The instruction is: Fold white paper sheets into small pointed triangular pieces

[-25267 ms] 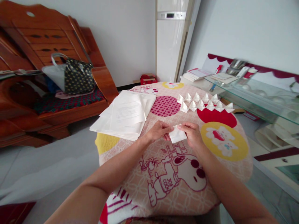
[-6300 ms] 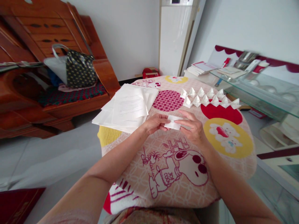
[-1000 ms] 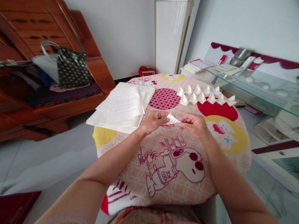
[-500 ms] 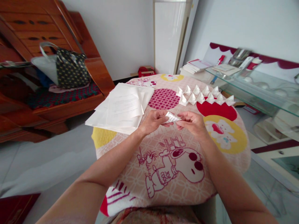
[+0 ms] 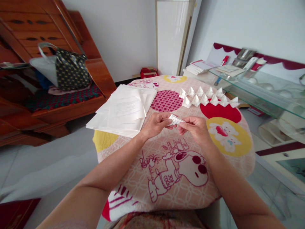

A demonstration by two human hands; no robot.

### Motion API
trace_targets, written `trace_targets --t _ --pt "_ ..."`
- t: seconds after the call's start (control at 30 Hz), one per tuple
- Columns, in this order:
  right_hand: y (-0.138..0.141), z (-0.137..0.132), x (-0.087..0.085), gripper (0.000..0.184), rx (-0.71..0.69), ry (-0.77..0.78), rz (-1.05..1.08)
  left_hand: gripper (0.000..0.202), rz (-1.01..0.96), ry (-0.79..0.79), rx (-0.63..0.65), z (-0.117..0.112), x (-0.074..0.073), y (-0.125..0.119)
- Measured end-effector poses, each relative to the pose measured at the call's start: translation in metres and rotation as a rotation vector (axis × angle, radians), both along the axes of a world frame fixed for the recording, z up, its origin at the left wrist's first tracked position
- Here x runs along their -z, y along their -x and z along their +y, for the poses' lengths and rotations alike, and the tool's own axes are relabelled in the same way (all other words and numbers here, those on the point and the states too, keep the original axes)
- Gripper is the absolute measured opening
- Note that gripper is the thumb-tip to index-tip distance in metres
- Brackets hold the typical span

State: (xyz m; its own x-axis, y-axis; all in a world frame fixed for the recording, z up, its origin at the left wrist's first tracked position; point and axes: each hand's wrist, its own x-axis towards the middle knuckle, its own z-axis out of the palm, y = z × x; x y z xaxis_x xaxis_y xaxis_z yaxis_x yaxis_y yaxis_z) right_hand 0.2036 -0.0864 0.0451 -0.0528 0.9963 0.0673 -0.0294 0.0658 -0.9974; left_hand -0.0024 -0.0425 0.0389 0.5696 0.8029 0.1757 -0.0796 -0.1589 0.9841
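Observation:
A small folded piece of printed white paper (image 5: 175,120) is held above the middle of the cloth-covered table (image 5: 133,171). My left hand (image 5: 157,123) pinches its left end between thumb and fingers. At the paper's right tip, my right hand (image 5: 195,128) closes thumb and fingertips on it. Beyond my right hand stand two rows of folded white paper pieces (image 5: 204,100) with pointed tips. Left of my left hand lies a stack of paper sheets (image 5: 126,109), the top one carrying faint print.
A glass shelf (image 5: 262,86) holding cups and other items stands at the right. To the left, a wooden bench (image 5: 100,76) bears a dark patterned bag (image 5: 71,70). A red object (image 5: 149,72) sits on the floor behind the table.
My right fingers have shifted slightly on the paper's right tip, the lower ones curling a little differently. My left hand keeps its hold, and the rows and stack stay put.

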Motion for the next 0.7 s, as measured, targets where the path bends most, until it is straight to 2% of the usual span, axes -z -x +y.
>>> trace_targets --t 0.43,0.7 --pt "-0.0005 -0.0004 0.0024 0.021 0.013 0.025 0.025 0.041 -0.025 0.002 0.03 -0.0006 0.0009 -0.0012" --pt "-0.0031 0.001 -0.0034 0.021 -0.087 0.061 0.024 0.036 -0.049 0.172 0.048 0.0053 0.0033 0.0014"
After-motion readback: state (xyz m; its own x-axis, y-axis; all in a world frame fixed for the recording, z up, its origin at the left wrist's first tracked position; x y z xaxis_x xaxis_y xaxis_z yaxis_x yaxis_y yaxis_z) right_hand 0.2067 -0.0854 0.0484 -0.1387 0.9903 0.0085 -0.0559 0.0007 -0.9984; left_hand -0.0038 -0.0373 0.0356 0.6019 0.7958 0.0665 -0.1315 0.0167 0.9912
